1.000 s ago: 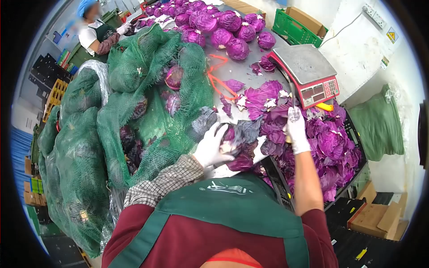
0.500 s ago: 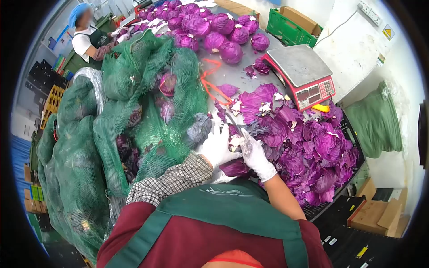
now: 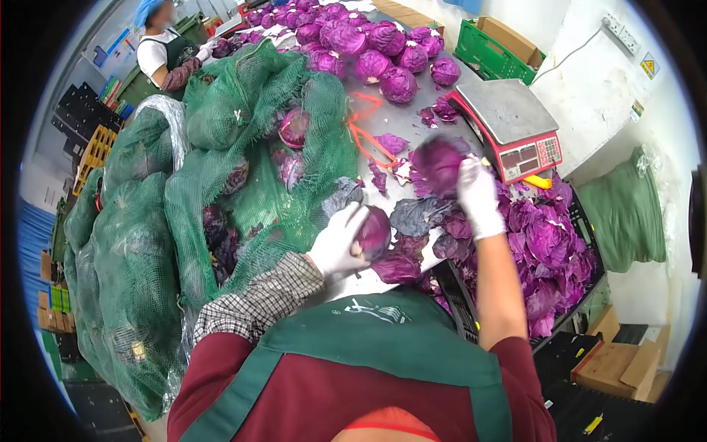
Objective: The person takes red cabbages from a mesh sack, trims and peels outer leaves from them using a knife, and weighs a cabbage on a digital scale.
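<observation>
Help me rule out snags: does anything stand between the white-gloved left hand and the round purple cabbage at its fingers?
Nothing visible: the white-gloved left hand holds the round purple cabbage directly. The green mesh sack lies beside, not between them.

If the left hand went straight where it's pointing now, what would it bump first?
Past the purple cabbage it holds, the left hand would probably bump the dark loose leaf, though exact height and depth are hard to judge.

The flat grey surface (image 3: pixel 406 119) carries round purple cabbages (image 3: pixel 399 85) towards its far end, green mesh sacking (image 3: pixel 254 202) at left, loose purple leaves (image 3: pixel 392 143) and a red, metal-topped scale (image 3: pixel 504 110).
</observation>
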{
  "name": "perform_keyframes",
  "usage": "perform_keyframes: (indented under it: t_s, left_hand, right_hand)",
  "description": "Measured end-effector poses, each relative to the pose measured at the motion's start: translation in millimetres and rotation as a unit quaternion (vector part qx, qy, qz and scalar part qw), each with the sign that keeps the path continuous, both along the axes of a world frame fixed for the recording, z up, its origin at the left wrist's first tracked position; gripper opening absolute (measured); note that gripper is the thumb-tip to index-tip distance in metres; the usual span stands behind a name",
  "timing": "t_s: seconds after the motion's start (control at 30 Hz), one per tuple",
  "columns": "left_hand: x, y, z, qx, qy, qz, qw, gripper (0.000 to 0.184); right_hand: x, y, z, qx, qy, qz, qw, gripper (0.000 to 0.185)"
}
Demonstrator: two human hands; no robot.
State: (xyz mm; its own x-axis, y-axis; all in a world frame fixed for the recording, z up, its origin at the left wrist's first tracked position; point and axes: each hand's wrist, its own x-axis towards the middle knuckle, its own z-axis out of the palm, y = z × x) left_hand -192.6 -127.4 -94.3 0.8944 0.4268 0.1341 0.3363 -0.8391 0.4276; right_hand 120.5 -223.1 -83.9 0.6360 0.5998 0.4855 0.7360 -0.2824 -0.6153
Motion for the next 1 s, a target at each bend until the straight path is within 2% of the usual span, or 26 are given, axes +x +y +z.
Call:
perform_keyframes:
  t_s: [0.03,0.07,0.1,0.13,0.2,0.27,0.3,0.33,0.37,0.4,0.43,0.5,0.6,0.7,0.73,0.83,0.87,0.97,1.0]
  left_hand:
    - [3,3,2,-0.056,-0.020,0.065,0.996,0.103]
    - [18,4,17,-0.046,0.044,0.108,0.992,0.109]
    - [28,12,19,-0.165,0.055,0.177,0.969,0.117]
    - [39,14,26,-0.150,0.105,0.174,0.967,0.118]
    - [63,6,56,-0.125,0.226,0.167,0.952,0.122]
    - [67,5,38,-0.008,0.182,0.145,0.973,0.124]
    - [66,5,32,0.054,0.163,0.131,0.977,0.125]
    - [62,4,36,-0.017,0.116,0.109,0.987,0.128]
    - [58,2,29,0.065,0.086,0.086,0.990,0.129]
    - [57,5,26,0.000,0.144,0.100,0.985,0.130]
    - [58,3,44,-0.065,0.200,0.114,0.971,0.130]
    - [59,3,53,-0.079,0.221,0.122,0.964,0.124]
    - [60,2,40,-0.037,0.194,0.122,0.973,0.117]
    - [66,-3,46,-0.051,0.190,0.134,0.971,0.116]
    - [66,-4,43,-0.047,0.185,0.131,0.973,0.114]
    - [66,-2,41,-0.048,0.178,0.137,0.973,0.117]
    - [65,-3,39,-0.051,0.173,0.141,0.973,0.116]
    - [63,-10,35,-0.059,0.148,0.155,0.975,0.114]
    - [63,-14,35,-0.061,0.136,0.160,0.976,0.113]
  right_hand:
    - [13,-11,18,-0.087,0.037,-0.033,0.995,0.040]
    - [5,-17,41,-0.116,0.032,-0.029,0.992,0.041]
    - [-7,-23,53,-0.149,0.027,-0.028,0.988,0.045]
    - [-18,-25,41,-0.051,0.047,0.035,0.997,0.045]
    - [-38,-26,-5,0.053,0.140,0.124,0.981,0.047]
    - [-65,-23,-60,0.073,0.301,0.173,0.935,0.047]
    - [-77,-25,-61,0.054,0.361,0.186,0.912,0.047]
    - [-89,-26,-61,0.034,0.419,0.193,0.886,0.048]
    - [-98,-30,-47,-0.008,0.439,0.184,0.879,0.047]
    - [-107,-34,-33,-0.051,0.457,0.175,0.870,0.048]
    - [-111,-38,-13,-0.133,0.446,0.183,0.866,0.052]
    - [-120,-38,-19,-0.154,0.402,0.200,0.880,0.049]
    - [-127,-25,-39,-0.104,0.261,0.207,0.937,0.045]
    - [-126,-16,-36,-0.074,0.174,0.240,0.952,0.041]
    - [-125,-15,-29,-0.113,0.120,0.250,0.954,0.044]
    - [-124,-8,-32,-0.118,0.161,0.218,0.955,0.033]
    - [-126,-5,-39,-0.071,0.112,0.200,0.971,0.027]
    - [-109,8,-57,-0.052,0.161,0.174,0.970,0.024]
    - [-96,11,-56,-0.089,0.127,0.192,0.969,0.024]
